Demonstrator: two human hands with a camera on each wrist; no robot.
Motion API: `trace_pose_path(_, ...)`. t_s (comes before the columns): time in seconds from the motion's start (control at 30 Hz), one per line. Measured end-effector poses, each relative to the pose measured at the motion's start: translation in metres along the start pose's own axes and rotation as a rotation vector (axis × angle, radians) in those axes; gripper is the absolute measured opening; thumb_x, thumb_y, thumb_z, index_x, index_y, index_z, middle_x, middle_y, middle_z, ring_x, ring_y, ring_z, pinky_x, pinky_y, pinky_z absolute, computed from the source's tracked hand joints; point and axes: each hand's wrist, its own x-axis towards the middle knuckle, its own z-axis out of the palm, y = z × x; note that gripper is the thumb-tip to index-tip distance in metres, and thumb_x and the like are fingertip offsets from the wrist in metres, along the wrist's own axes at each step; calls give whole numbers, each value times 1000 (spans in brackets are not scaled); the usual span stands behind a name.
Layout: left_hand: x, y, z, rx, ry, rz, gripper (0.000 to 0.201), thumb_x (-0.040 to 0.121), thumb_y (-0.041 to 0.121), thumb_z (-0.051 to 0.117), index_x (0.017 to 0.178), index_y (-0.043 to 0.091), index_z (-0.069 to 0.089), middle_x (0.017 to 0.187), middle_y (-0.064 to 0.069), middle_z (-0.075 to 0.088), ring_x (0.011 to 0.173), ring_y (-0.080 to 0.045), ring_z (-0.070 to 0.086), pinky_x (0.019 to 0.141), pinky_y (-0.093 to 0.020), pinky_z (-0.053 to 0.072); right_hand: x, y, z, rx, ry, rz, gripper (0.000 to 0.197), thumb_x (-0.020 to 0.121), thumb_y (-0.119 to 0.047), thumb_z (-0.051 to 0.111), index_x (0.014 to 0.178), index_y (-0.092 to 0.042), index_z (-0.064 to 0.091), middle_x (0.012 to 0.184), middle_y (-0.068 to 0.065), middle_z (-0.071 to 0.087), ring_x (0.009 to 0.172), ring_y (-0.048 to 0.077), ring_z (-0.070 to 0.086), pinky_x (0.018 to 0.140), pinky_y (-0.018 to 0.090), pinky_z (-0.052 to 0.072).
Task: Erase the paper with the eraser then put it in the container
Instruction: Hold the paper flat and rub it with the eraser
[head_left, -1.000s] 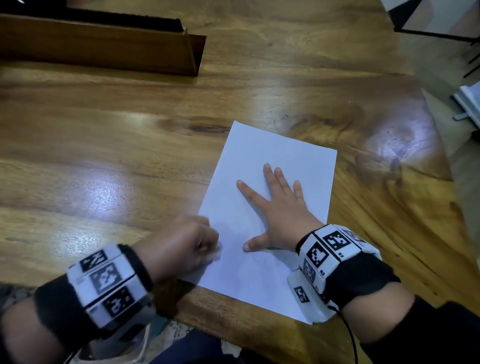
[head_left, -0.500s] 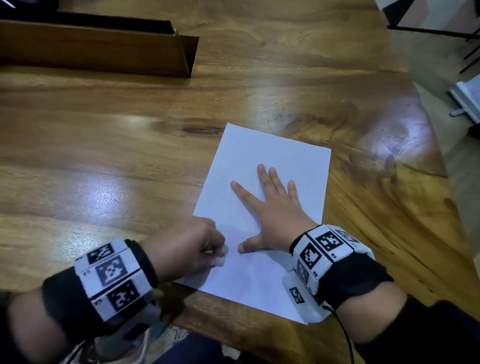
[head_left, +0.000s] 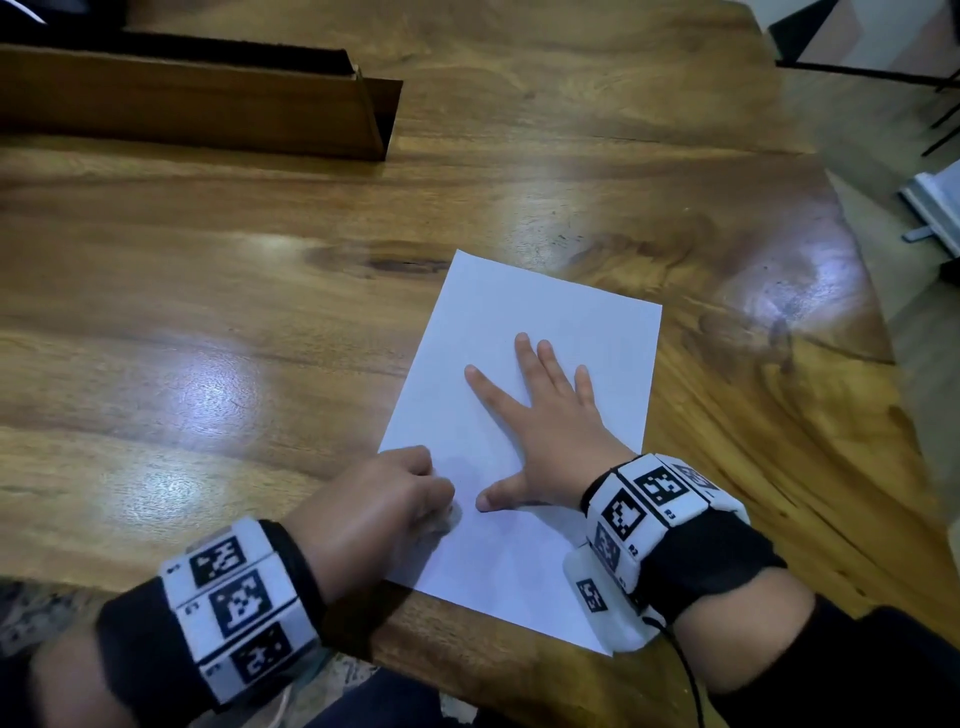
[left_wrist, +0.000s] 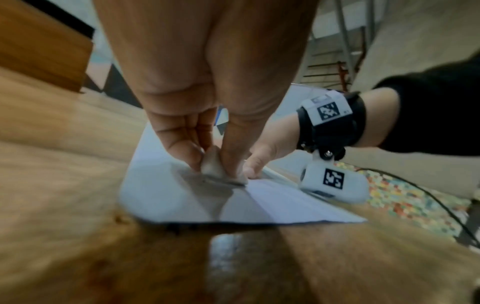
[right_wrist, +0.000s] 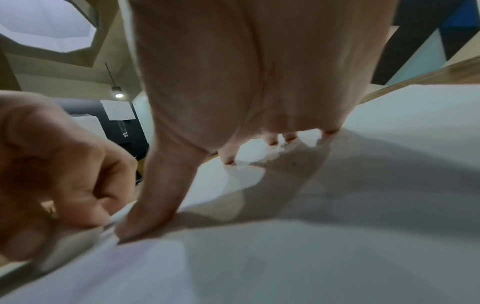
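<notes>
The left hand (left_wrist: 207, 115) pinches a pale eraser (left_wrist: 211, 164) down onto the white paper (left_wrist: 161, 197).

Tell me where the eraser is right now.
The eraser is pinched in the left hand, pressed on the paper near its left edge, just left of the right hand's thumb.

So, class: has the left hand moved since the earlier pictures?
Yes: the left hand slid rightward across the paper, closer to the right hand.
</notes>
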Motion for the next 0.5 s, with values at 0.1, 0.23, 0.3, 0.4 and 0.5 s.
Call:
trace_pose_path(0.1,0,4,-1,8,-7,2,30,62,11,71,54,17,43,61,6,46,49,-12,48,44,-23,38,-6,17,-9,75,-13,-37,129,68,-50,80,150,-28,-17,153,0,-36,141,14,-32,113,32,-16)
trace_pose_path(0.23,24,8,-18,-17,-106,-103,6,72,22,69,70,19,64,65,10,47,66,-11,47,62,-24,41,-11,36,-17,90,-48,-81,125,71,-36,82,151,-24,-13,154,-7,-32,142,8,-26,112,21,-9)
trace_pose_path(0.3,51,11,-32,-38,-86,-165,8,71,22,69,78,17,69,70,7,56,71,-13,51,65,-22,38,-10,34,-17,85,-46,-87,125,71,-35,82,152,-23,-12,155,-6,-31,143,9,-25,112,21,-9)
trace_pose_path(0.4,90,12,-43,-74,62,-208,10,74,19,67,82,14,68,68,7,55,75,-18,53,67,-23,37,-8,33,-16,64,-34,-82,127,69,-37,83,152,-22,-11,156,-5,-30,144,10,-23,114,23,-8)
trace_pose_path(0.5,90,15,-35,-57,80,-190,9,79,19,63,83,11,66,73,2,49,69,-18,46,63,-25,32,-9,33,-17,85,-41,-75,126,69,-35,84,152,-23,-10,156,-7,-29,143,9,-23,115,24,-7)
